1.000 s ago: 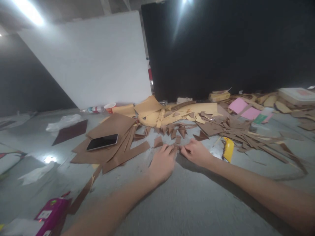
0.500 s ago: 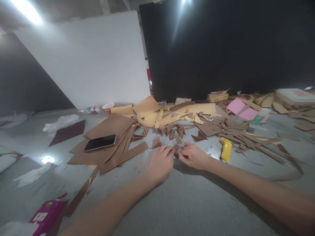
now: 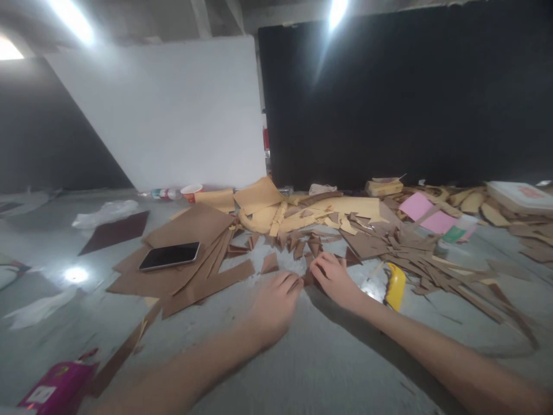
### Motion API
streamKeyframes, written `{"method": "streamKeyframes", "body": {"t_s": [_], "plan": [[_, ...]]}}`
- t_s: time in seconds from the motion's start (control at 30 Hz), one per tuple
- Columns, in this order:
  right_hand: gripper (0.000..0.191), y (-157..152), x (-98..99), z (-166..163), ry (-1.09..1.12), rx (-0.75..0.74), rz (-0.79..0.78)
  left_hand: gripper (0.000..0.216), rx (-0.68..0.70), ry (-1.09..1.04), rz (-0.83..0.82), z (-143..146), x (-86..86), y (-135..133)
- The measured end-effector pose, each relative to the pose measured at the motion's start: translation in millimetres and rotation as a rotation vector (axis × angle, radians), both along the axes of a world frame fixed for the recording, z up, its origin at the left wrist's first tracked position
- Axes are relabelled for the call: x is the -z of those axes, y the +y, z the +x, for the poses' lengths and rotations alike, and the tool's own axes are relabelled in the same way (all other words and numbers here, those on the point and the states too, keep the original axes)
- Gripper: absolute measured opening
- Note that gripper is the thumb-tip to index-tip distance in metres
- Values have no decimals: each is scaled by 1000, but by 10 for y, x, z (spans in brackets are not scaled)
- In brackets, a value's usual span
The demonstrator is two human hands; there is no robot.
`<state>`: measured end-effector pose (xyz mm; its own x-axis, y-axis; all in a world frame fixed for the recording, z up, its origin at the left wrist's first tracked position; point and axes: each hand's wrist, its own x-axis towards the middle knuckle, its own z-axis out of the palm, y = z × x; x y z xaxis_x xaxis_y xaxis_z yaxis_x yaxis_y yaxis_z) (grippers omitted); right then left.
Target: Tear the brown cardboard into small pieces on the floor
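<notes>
Both my hands meet low on the grey floor over a small brown paper piece [image 3: 307, 279]. My left hand [image 3: 272, 305] lies knuckles up, its fingers curled down onto the piece's left side. My right hand [image 3: 334, 278] pinches the same piece from the right with bent fingers. Just beyond them lies a row of small folded brown paper triangles [image 3: 298, 245], and one loose triangle [image 3: 270, 264] sits to the left.
A black phone [image 3: 169, 256] rests on a stack of brown paper sheets [image 3: 185, 242] at the left. A yellow utility knife [image 3: 396, 286] lies right of my right hand. Paper scraps [image 3: 423, 253], pink sheets [image 3: 425, 207], a red cup [image 3: 190, 191] and a magenta box [image 3: 56, 389] surround the spot.
The camera has tilted, so everything sits lower in view. My hands have stayed together on the small brown piece, with the fingers working at it slightly.
</notes>
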<state>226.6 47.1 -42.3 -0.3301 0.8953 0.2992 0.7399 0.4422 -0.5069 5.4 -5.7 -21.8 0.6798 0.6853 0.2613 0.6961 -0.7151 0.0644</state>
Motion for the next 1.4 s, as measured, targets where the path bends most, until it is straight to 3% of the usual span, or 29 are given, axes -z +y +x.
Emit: {"method": "streamKeyframes", "body": {"t_s": [0.23, 0.57, 0.73, 1.07, 1.4], "plan": [[23, -79, -121, -39, -31, -74, -9, 42, 4, 16, 14, -19, -1, -18], [19, -100, -101, -41, 50, -77, 10, 54, 18, -43, -11, -65, 105, -11], [24, -154, -102, -11, -43, -230, 179, 49, 26, -39, -8, -58, 58, -28], [25, -108, -216, 81, -206, -466, 261, 48, 38, -69, 12, -53, 40, -29], [19, -9, -80, 99, -58, -308, 156, 47, 55, -30, 13, -50, -27, -50]]}}
